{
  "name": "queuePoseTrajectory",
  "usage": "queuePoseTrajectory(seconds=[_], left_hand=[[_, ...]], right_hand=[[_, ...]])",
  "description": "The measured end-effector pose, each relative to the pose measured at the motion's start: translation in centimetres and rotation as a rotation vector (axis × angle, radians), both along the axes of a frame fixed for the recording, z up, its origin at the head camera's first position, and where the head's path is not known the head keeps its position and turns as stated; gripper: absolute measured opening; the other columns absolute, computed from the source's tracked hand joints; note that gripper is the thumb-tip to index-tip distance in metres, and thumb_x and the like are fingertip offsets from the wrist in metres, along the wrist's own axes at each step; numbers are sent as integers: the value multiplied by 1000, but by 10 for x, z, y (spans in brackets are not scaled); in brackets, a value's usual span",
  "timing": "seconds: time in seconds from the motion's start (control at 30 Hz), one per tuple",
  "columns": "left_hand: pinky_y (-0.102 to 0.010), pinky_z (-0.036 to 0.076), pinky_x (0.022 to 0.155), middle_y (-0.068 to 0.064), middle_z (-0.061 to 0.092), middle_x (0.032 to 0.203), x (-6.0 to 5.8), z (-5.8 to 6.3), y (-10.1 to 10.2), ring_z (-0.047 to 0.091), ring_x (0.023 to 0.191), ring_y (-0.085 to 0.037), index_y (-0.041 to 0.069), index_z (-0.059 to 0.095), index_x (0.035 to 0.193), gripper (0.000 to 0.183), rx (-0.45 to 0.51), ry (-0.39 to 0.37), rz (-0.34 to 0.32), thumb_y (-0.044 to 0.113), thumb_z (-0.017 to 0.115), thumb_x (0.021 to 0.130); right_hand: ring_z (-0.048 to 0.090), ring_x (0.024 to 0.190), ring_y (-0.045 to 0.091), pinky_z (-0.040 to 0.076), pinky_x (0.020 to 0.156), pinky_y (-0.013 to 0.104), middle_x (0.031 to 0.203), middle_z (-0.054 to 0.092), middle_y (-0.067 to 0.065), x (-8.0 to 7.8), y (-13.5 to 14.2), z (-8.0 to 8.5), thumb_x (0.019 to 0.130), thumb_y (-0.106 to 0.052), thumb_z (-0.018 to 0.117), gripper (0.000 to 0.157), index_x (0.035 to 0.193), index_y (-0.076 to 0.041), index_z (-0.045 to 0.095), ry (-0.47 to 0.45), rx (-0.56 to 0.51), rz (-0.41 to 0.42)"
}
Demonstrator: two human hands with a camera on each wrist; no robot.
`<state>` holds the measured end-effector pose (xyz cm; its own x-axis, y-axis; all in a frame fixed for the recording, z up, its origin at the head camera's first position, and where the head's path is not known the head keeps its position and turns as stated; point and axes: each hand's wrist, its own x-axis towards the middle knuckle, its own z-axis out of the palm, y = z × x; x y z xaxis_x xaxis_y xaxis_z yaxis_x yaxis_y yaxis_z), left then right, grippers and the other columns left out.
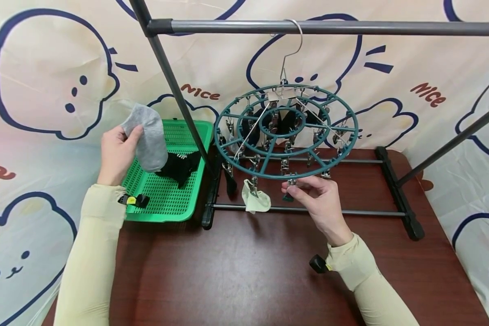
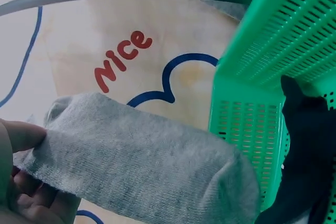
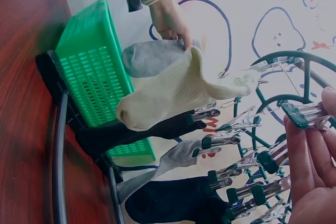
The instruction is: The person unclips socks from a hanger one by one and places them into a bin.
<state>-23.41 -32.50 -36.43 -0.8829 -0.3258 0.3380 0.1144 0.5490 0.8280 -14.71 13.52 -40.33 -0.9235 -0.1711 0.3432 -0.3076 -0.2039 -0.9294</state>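
My left hand (image 1: 117,151) pinches a light grey sock (image 1: 151,142) by one end, thumb on top. The sock hangs over the near part of a green basket (image 1: 195,203), in which a black sock or garment (image 1: 177,170) lies. On the right, my right hand (image 1: 319,199) holds a metal clip (image 3: 302,115) with green tips between thumb and fingers. That clip hangs from the front rim of a round teal sock hanger (image 1: 355,129); nothing is visible between its tips. Left of this hand, a cream sock (image 1: 254,201) hangs from another clip.
The hanger's hook (image 1: 297,38) sits over a dark rack bar (image 1: 228,27). Dark socks (image 3: 173,199) and a grey sock (image 3: 176,160) hang from other clips. The rack's foot (image 1: 208,213) stands beside the basket on the brown table (image 1: 212,271). A printed cloth is behind.
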Motion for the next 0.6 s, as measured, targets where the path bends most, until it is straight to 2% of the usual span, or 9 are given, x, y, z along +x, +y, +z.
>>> queuePoseTrajectory(seconds=[0.17, 0.23, 0.37, 0.43, 0.6], left_hand=[[-17, 44, 67, 21, 63, 79, -9, -2, -2, 57, 75, 0, 0, 71, 103, 36, -38, -1, 20, 35, 66, 102], [-18, 42, 64, 21, 60, 74, -14, -3, -6, 54, 71, -1, 1, 69, 98, 36, -54, -10, 35, 36, 65, 102], [-20, 39, 59, 22, 53, 65, -22, -6, -13, 49, 65, -3, 2, 65, 92, 37, -80, -29, 69, 37, 63, 103], [-20, 39, 58, 24, 51, 63, -26, -8, -15, 49, 64, -2, 1, 65, 90, 38, -101, -33, 88, 37, 63, 103], [-20, 37, 56, 22, 48, 60, -43, -14, -18, 47, 58, -1, 2, 63, 86, 40, -157, -38, 122, 38, 63, 103]], right_hand=[[79, 90, 16, 60, 88, 33, 96, 80, 1, 2, 1, 1, 94, 6, 71, 17, 108, -1, 78, -2, 11, -2], [79, 91, 16, 60, 88, 32, 96, 80, 1, 2, 0, 0, 94, 6, 71, 18, 108, -2, 78, 1, 13, 1], [79, 90, 15, 60, 88, 32, 96, 81, 1, 1, 0, -1, 94, 6, 71, 16, 108, 2, 77, 7, 23, 5], [79, 90, 15, 60, 88, 32, 96, 81, 1, 0, 1, -1, 94, 6, 71, 16, 109, 9, 74, 8, 29, 2], [79, 90, 16, 60, 87, 32, 96, 80, 2, 0, 3, 0, 93, 7, 71, 19, 110, 16, 70, -1, 30, -12]])
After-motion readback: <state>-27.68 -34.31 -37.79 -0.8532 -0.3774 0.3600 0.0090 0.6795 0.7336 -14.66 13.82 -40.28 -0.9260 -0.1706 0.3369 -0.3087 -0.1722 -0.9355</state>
